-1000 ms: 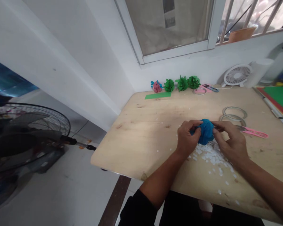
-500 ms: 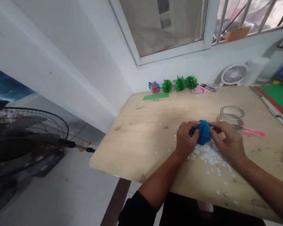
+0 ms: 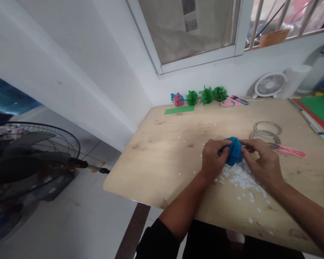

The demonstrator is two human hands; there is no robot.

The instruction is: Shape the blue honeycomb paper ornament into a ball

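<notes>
A folded blue paper piece [image 3: 234,151] is held between both hands just above the wooden table. My left hand [image 3: 214,157] pinches its left edge between thumb and fingers. On the right edge, my right hand [image 3: 261,160] grips it with thumb and index finger. Small white paper scraps [image 3: 243,177] lie scattered on the tabletop below and between the hands. Pink-handled snips [image 3: 290,150] rest right of my right hand, beside two overlapping silvery rings [image 3: 267,126].
Along the back of the table [image 3: 151,154] stand a pink-and-blue paper figure [image 3: 178,100] and several green ones [image 3: 207,96], behind a green strip [image 3: 179,109]. Further right are blue snips [image 3: 239,100], a small white fan [image 3: 270,85] and stacked coloured sheets [image 3: 320,113]. A large fan [image 3: 32,158] stands left.
The blue paper has turned slightly between the fingers, and its folds look more spread. Both hands keep their hold. The whole view has shifted a little.
</notes>
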